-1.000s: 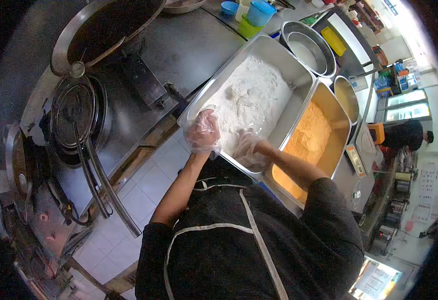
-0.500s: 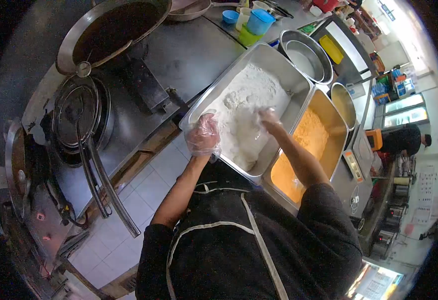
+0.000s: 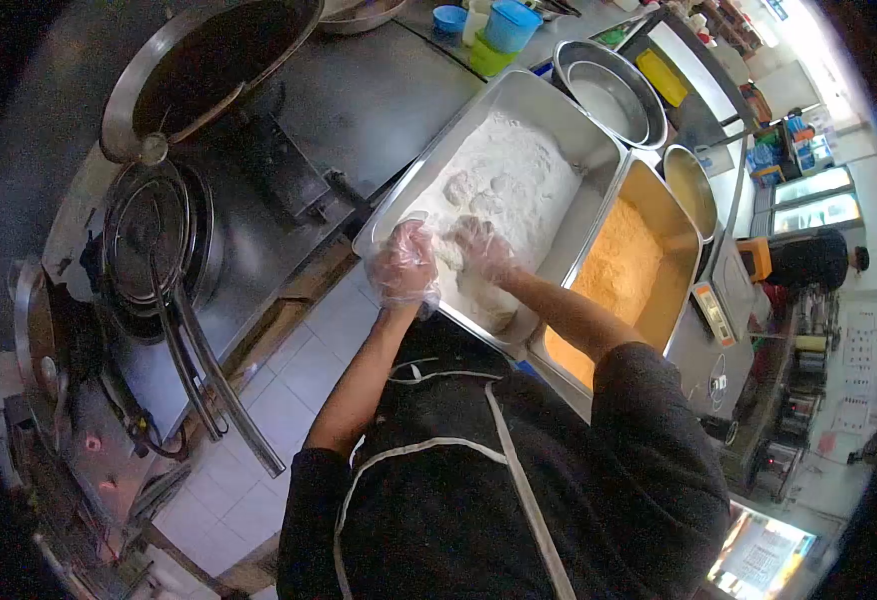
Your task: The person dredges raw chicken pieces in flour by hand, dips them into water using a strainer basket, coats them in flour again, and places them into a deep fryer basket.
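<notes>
White flour (image 3: 549,185) with lumps on its surface fills much of a deep metal tray (image 3: 599,150). My left hand (image 3: 405,262), in a clear plastic glove, is closed at the tray's near left edge; what it holds, if anything, is hidden. Just to its right, my gloved right hand (image 3: 483,250) reaches into the flour, beside a pale, flour-covered lump (image 3: 449,252). Its fingers are bent and blurred. Orange powder (image 3: 621,265) lies in a second metal tray (image 3: 674,225) beside the first, under my right forearm.
A large pan of dark liquid (image 3: 209,75) and strainers with long handles (image 3: 149,235) are at the left. Metal bowls (image 3: 609,100) stand behind the trays. Blue and green containers (image 3: 504,30) are at the back. Another person (image 3: 809,262) is at the far right.
My right hand swung from the near side of the flour up to the right, then back left beside my left hand. My left hand stayed nearly in place.
</notes>
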Motion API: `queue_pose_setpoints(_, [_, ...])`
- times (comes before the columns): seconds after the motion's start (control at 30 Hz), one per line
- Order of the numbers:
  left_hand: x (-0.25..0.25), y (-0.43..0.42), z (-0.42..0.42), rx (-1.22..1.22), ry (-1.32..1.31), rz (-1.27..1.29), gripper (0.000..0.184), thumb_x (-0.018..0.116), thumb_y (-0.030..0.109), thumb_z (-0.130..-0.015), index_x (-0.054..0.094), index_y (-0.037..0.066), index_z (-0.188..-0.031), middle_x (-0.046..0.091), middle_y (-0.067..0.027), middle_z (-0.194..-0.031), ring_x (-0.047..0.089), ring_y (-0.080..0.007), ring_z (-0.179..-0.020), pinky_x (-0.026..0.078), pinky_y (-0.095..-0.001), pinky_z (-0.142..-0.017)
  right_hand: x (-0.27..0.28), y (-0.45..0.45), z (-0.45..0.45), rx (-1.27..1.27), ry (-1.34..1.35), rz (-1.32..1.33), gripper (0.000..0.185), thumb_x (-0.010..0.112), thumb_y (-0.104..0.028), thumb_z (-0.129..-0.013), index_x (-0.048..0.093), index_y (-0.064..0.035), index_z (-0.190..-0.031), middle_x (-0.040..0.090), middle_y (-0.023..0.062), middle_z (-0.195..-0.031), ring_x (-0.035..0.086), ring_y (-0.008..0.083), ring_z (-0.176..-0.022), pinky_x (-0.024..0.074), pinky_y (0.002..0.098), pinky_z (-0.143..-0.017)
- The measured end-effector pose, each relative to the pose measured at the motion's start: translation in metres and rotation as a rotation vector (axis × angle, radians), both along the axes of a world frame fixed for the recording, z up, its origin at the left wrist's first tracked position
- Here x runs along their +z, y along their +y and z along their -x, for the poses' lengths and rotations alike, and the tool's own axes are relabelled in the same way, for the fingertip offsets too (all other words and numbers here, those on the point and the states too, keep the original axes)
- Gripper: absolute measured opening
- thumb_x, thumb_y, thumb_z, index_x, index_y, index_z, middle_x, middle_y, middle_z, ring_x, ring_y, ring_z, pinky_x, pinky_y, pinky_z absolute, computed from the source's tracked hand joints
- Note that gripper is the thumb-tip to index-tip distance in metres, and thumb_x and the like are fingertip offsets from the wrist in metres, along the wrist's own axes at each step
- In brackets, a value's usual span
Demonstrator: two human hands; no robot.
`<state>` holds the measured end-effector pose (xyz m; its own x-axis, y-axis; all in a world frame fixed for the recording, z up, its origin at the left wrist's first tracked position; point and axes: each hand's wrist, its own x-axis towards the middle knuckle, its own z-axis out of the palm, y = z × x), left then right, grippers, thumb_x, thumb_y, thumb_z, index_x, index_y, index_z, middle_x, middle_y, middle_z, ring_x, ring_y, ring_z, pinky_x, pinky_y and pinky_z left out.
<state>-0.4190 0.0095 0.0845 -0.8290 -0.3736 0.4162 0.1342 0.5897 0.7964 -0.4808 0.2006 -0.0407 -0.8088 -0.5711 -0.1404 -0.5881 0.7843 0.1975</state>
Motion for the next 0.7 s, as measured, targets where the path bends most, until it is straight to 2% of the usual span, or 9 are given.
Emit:
queue_pose_setpoints(0.07, [-0.002,0.002,0.002,0.014,0.038,0.041,0.015,0.057,0.014,-0.08,0.06,0.01,-0.094,0.065,-0.0101,-0.081,0.064,-0.0279,-0.071,0.051,-0.0373,-0.063,0.07,-0.001,0.024,-0.184,-0.369,0.229,0.06,0.059,-0.033,-0.07,0.048,-0.0089,-0.124,0.049,0.0229,-0.123,0.055,0.0352,-0.1,0.0492,0.0448,-0.077])
queue_pose_setpoints(0.23, [0.008,-0.002,-0.002,0.027,0.032,0.059,0.018,0.059,0.008,-0.077,0.058,0.012,-0.094,0.066,-0.0084,-0.08,0.065,-0.0263,-0.071,0.052,-0.0365,-0.061,0.046,0.056,0.067,-0.299,-0.288,0.108,0.039,0.049,-0.027,-0.085,0.051,-0.0092,-0.12,0.056,0.0136,-0.1,0.056,0.0236,-0.082,0.0484,0.0366,-0.065])
queue_pose_setpoints(0.3, [0.0,-0.003,0.0,0.047,0.068,0.073,0.019,0.06,0.009,-0.076,0.059,0.012,-0.095,0.066,-0.0086,-0.08,0.065,-0.0261,-0.071,0.052,-0.0363,-0.061,0.04,0.088,0.077,-0.211,-0.176,0.056,0.031,0.044,-0.025,-0.093,0.052,-0.0093,-0.119,0.059,0.009,-0.088,0.056,0.0178,-0.073,0.048,0.0326,-0.058])
queue_pose_setpoints(0.37, [-0.007,-0.002,0.0,-0.004,-0.003,0.019,0.02,0.06,0.01,-0.077,0.059,0.012,-0.096,0.066,-0.0091,-0.08,0.065,-0.0264,-0.071,0.051,-0.0362,-0.061,0.066,0.09,0.071,-0.104,-0.073,0.048,0.028,0.045,-0.026,-0.093,0.054,-0.0098,-0.115,0.058,0.0057,-0.091,0.054,0.0148,-0.073,0.047,0.0297,-0.06])
queue_pose_setpoints(0.43, [0.0,-0.003,-0.001,-0.002,0.021,0.039,0.02,0.06,0.011,-0.077,0.059,0.012,-0.097,0.066,-0.0092,-0.08,0.065,-0.0266,-0.07,0.051,-0.0363,-0.061,0.062,0.099,0.089,-0.579,-0.556,0.766,0.031,0.045,-0.025,-0.094,0.051,-0.0068,-0.118,0.055,0.0032,-0.093,0.051,0.013,-0.079,0.0453,0.0284,-0.069])
queue_pose_setpoints(0.5, [0.004,-0.002,0.0,-0.008,0.046,0.063,0.02,0.059,0.011,-0.078,0.059,0.012,-0.098,0.066,-0.0093,-0.079,0.065,-0.0267,-0.07,0.051,-0.0364,-0.06,0.047,0.114,0.098,-0.822,-0.789,1.141,0.032,0.045,-0.024,-0.095,0.05,-0.0052,-0.12,0.053,0.0019,-0.094,0.049,0.0121,-0.081,0.0444,0.0277,-0.074])
queue_pose_setpoints(0.6, [0.002,-0.002,0.0,0.003,0.03,0.075,0.019,0.059,0.011,-0.079,0.059,0.01,-0.098,0.066,-0.01,-0.08,0.065,-0.027,-0.069,0.051,-0.0363,-0.061,0.04,0.116,0.1,-0.428,-0.277,0.776,0.046,0.054,-0.027,-0.089,0.045,-0.0027,-0.127,0.053,0.0018,-0.098,0.05,0.0143,-0.085,0.0436,0.0291,-0.076])
queue_pose_setpoints(0.67, [-0.005,-0.002,0.001,-0.025,0.038,0.007,0.018,0.058,0.009,-0.079,0.059,0.009,-0.097,0.065,-0.0108,-0.08,0.064,-0.0271,-0.069,0.051,-0.0354,-0.061,0.105,0.077,0.089,-0.749,-0.286,0.559,0.053,0.062,-0.029,-0.083,0.047,-0.0019,-0.125,0.053,0.0029,-0.104,0.049,0.0159,-0.09,0.0431,0.03,-0.078])
queue_pose_setpoints(0.7, [-0.002,-0.001,0.001,-0.021,0.037,0.01,0.018,0.058,0.009,-0.079,0.059,0.009,-0.097,0.065,-0.0108,-0.08,0.064,-0.0271,-0.069,0.051,-0.0354,-0.061,0.102,0.081,0.091,-0.746,-0.289,0.56,0.053,0.062,-0.029,-0.083,0.047,-0.0019,-0.125,0.053,0.0029,-0.104,0.049,0.0159,-0.09,0.0431,0.03,-0.078])
